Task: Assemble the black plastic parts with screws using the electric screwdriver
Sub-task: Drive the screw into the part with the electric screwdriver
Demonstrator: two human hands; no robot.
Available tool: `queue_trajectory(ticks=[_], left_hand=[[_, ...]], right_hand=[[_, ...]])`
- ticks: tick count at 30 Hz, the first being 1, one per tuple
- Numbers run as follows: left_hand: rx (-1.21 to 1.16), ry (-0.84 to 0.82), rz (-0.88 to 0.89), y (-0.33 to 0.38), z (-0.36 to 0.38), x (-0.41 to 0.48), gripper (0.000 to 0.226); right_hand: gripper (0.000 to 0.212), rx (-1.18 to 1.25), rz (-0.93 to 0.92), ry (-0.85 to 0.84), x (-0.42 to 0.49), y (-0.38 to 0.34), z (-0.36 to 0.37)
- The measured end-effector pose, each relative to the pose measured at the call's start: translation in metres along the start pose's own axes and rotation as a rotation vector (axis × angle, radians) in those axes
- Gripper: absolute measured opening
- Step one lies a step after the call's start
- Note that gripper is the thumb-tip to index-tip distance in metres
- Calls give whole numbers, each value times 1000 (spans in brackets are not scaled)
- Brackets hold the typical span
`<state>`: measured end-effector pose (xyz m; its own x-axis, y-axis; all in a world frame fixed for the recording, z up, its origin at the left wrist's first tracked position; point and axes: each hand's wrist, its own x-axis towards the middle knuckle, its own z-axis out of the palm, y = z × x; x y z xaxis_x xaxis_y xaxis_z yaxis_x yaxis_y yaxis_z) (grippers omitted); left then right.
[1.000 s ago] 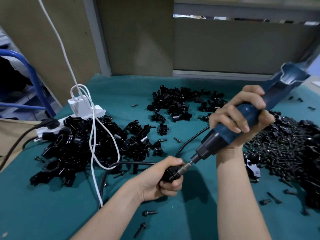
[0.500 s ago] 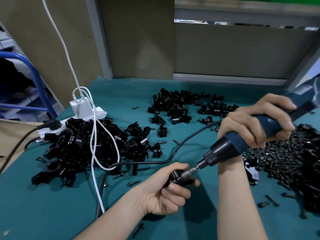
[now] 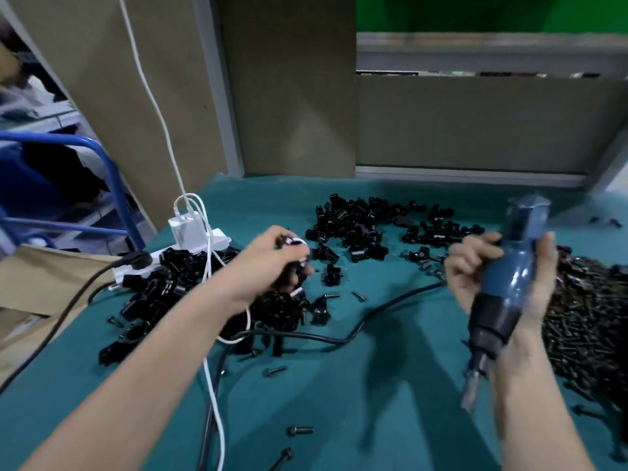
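While the right hand (image 3: 503, 280) wraps its fingers (image 3: 474, 256) round the blue barrel of the electric screwdriver (image 3: 509, 287), holding it nearly upright above the table (image 3: 356, 430) with the bit (image 3: 470, 396) pointing down and touching nothing, the left hand (image 3: 268, 263) reaches out over the near pile of black plastic parts (image 3: 159, 290). The left fingers (image 3: 272, 237) are curled downward with the thumb above them. Something dark sits inside the curl, but motion blur hides whether they pinch a part or only rest on the pile. Just beyond those fingertips lie a few single black parts, and farther out past them sits a second pile of parts (image 3: 360, 226). A white cable (image 3: 210, 334) loops under the left wrist, running from a white charger (image 3: 185, 226) on a power strip (image 3: 136, 271) behind the near pile. The tool's black cord (image 3: 339, 338) snakes across the cloth between the two hands. On the outer side of the right fingers, close against the wrist, spreads a heap of screws (image 3: 594, 321). A few loose screws (image 3: 299, 430) lie on the cloth nearer the person than either hand. The screwdriver's bit hangs well apart from the left fingers and from whatever they cover.
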<state>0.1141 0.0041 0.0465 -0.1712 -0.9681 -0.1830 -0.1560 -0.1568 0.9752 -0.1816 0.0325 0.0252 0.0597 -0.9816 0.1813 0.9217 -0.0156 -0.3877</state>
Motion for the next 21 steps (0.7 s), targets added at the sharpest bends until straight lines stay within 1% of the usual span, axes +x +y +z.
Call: queue_trajectory(ticks=[2,3,5,6,7,9,10,12,13,14,15,17,19,20,21], left_hand=[[314,133,116,13,-23,18,10],[507,141,126,16,-31,27,13],[925,96,58,16,-38,42,28],[1072,72,15,14,-38,49,39],[1158,46,-26,13,-36,55,48],[1223,14,-68,11,-31,64,57],[1248,2,-77,11,-28,68,60],[1327,-27,-96,10,-23,73,61],[1380,-40,-104,10,-20,75,61],[1432,-57,-115,11,-18,76,61],[1482,-95,-144,13,-16,78,61],[1581,-217,-258,25,-12,80,63],[1636,-294,-330,41,-5,88,61],[1635,-291,-295,49,1,93,58],[1606,-259,-211,53,9,101,53]], right_hand=[[50,-405,-8,289,-10,6,-19],[53,-523,8,379,-17,15,-24],[54,-634,38,467,-30,28,-32],[53,-695,64,509,-32,34,-34],[53,-765,83,529,-35,37,-34],[49,-831,116,560,-36,44,-37],[43,-845,124,581,-37,46,-38],[30,-890,128,606,-37,50,-43],[30,-940,112,623,-36,52,-45],[37,-984,86,640,-36,54,-46],[49,-1017,46,652,-36,56,-49],[71,-1104,-17,637,-37,60,-52],[76,-1209,-65,578,-38,65,-53],[73,-1289,-84,559,-38,68,-54],[69,-1368,-110,544,-38,69,-55]])
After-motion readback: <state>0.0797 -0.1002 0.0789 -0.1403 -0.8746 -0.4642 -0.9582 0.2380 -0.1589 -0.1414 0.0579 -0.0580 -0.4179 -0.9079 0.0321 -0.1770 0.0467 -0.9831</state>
